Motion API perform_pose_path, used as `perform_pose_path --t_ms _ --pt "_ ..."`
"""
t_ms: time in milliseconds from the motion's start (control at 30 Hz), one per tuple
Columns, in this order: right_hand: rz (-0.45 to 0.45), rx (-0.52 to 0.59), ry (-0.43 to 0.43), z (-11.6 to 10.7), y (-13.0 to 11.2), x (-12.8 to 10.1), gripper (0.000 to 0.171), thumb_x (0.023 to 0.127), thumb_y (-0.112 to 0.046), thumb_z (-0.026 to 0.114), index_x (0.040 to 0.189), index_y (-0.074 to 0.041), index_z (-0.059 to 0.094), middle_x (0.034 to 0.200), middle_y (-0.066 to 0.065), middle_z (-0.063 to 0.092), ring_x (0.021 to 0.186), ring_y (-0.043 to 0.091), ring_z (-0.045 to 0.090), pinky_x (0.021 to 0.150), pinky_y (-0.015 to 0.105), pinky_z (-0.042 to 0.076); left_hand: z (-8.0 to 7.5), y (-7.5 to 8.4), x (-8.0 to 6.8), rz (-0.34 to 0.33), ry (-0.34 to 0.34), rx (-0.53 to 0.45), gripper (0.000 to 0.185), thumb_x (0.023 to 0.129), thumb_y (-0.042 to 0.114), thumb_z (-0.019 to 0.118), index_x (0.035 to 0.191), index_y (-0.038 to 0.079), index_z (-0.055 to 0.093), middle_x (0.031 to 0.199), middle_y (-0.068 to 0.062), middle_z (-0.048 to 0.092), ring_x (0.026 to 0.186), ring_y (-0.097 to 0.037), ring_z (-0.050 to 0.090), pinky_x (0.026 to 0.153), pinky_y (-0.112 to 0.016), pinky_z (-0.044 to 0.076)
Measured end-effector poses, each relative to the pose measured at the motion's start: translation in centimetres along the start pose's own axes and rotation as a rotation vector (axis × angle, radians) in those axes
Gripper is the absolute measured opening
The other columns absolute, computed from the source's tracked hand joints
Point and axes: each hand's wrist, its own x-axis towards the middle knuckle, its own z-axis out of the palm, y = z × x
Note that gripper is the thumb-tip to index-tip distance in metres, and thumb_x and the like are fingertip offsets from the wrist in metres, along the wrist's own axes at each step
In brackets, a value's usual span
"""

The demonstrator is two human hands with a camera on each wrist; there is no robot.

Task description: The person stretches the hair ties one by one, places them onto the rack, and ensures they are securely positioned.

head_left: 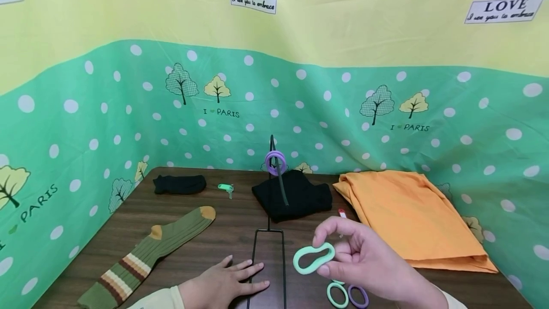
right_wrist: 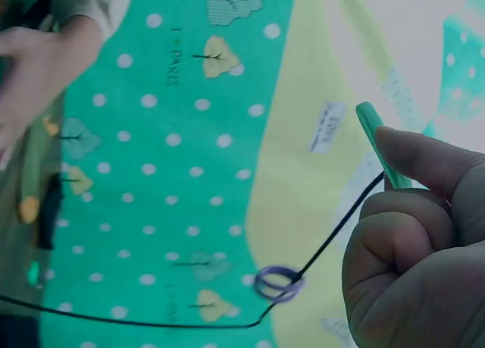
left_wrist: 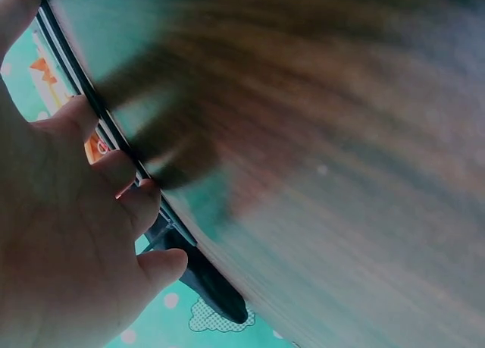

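Note:
My right hand (head_left: 369,261) pinches a mint-green hair tie (head_left: 297,262) between thumb and fingers, squeezing its loop into a bent oval. It is held up to the right of a black wire stand (head_left: 269,230). Purple hair ties (head_left: 268,163) hang on the stand's sloping upper arm. With fingers spread, my left hand (head_left: 220,283) rests across the left rod of the stand's base. In the left wrist view, fingertips (left_wrist: 148,200) lie along that dark rod. Below my right hand, another green hair tie (head_left: 329,294) and a purple one (head_left: 366,295) lie on the table, partly covered by the hand.
A green striped sock (head_left: 171,237) lies on the left of the wooden table (head_left: 231,218). Farther back are a black sock (head_left: 180,184), a green-tagged key (head_left: 226,188) and folded black cloth (head_left: 296,197). Orange cloth (head_left: 407,213) covers the right side, near a red tag (head_left: 341,213).

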Motion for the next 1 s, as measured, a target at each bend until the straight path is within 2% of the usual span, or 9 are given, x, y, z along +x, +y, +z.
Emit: perform_pose_path --t_ms 200,300,500,700,800,1000 --pt "-0.176 -0.076 -0.020 0.6 -1.6 1.5 0.038 0.082 0.021 0.051 0.111 -0.004 0.049 0.053 0.005 0.028 0.040 0.015 0.024 0.036 0.019 0.023 0.2 0.0 0.2 0.001 0.001 0.009 0.069 0.087 0.064 0.040 0.146 0.043 0.012 0.155 0.004 0.017 0.140 -0.019 0.026 0.098 -0.052 0.038" --pt "-0.231 -0.161 0.022 0.9 -2.3 2.3 0.041 0.079 0.023 0.052 0.109 -0.005 0.050 0.052 0.002 0.026 0.040 0.014 0.023 0.036 0.018 0.023 0.2 0.0 0.2 -0.004 -0.005 0.008 0.068 0.087 0.064 0.040 0.145 0.044 0.011 0.155 0.005 0.017 0.140 -0.018 0.026 0.099 -0.052 0.038" --pt "-0.205 -0.315 0.149 1.1 -3.0 3.9 0.033 0.079 0.014 0.061 0.104 -0.005 0.051 0.050 0.002 0.022 0.038 0.014 0.022 0.035 0.017 0.021 0.1 0.0 0.2 -0.009 -0.011 0.010 0.069 0.086 0.063 0.042 0.145 0.044 0.012 0.155 0.005 0.016 0.140 -0.018 0.025 0.099 -0.052 0.038" --pt "-0.254 -0.304 0.168 0.5 -2.3 5.7 0.035 0.080 0.013 0.062 0.107 -0.008 0.054 0.049 0.004 0.019 0.038 0.013 0.018 0.034 0.019 0.017 0.0 0.0 0.2 -0.008 -0.041 0.007 0.067 0.088 0.062 0.040 0.145 0.044 0.011 0.156 0.006 0.016 0.141 -0.016 0.024 0.100 -0.051 0.037" --pt "-0.214 -0.300 0.222 0.4 -2.2 6.3 0.033 0.080 0.010 0.063 0.104 -0.011 0.055 0.050 0.004 0.019 0.039 0.014 0.017 0.034 0.023 0.016 0.0 0.0 0.2 -0.008 -0.045 0.014 0.065 0.089 0.061 0.038 0.145 0.044 0.011 0.155 0.006 0.016 0.141 -0.016 0.024 0.100 -0.051 0.037" --pt "-0.064 -0.342 0.368 0.1 -1.9 7.9 0.028 0.081 0.003 0.065 0.104 -0.008 0.054 0.049 0.002 0.022 0.039 0.016 0.019 0.036 0.029 0.018 0.0 -0.2 0.1 0.000 -0.023 0.014 0.065 0.089 0.061 0.038 0.146 0.042 0.012 0.155 0.004 0.017 0.140 -0.017 0.025 0.099 -0.051 0.038"
